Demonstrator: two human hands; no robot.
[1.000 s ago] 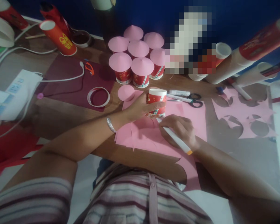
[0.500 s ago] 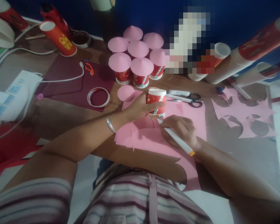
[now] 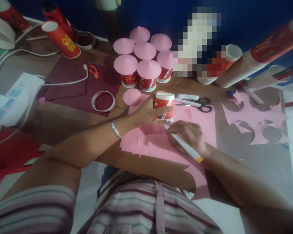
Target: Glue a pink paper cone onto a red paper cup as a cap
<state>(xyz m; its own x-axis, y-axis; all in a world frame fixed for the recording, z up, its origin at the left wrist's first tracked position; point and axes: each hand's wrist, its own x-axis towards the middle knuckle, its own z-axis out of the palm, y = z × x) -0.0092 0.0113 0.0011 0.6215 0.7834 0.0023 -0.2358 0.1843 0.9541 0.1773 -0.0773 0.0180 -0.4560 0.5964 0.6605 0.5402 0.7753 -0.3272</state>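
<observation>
My left hand [image 3: 150,112] is wrapped round a red patterned paper cup [image 3: 164,105], its white rim facing up. The cup stands over a stack of pink paper sheets [image 3: 148,143]. In my right hand [image 3: 187,133] is a white marker [image 3: 187,148] with an orange-yellow end. Its front end points at the cup's lower edge; whether it touches the cup or the paper I cannot tell. A small pink paper disc [image 3: 132,97] lies just past my left hand. Scissors [image 3: 205,104] and a white stick-shaped tube [image 3: 187,97] lie beyond the cup.
Several red cups topped with pink paper cones [image 3: 149,69] stand at the back. A tape roll [image 3: 103,92] rests on dark red paper [image 3: 63,87]. Pink paper offcuts [image 3: 254,113] lie at the right. A white power strip [image 3: 21,97] with cables is on the left.
</observation>
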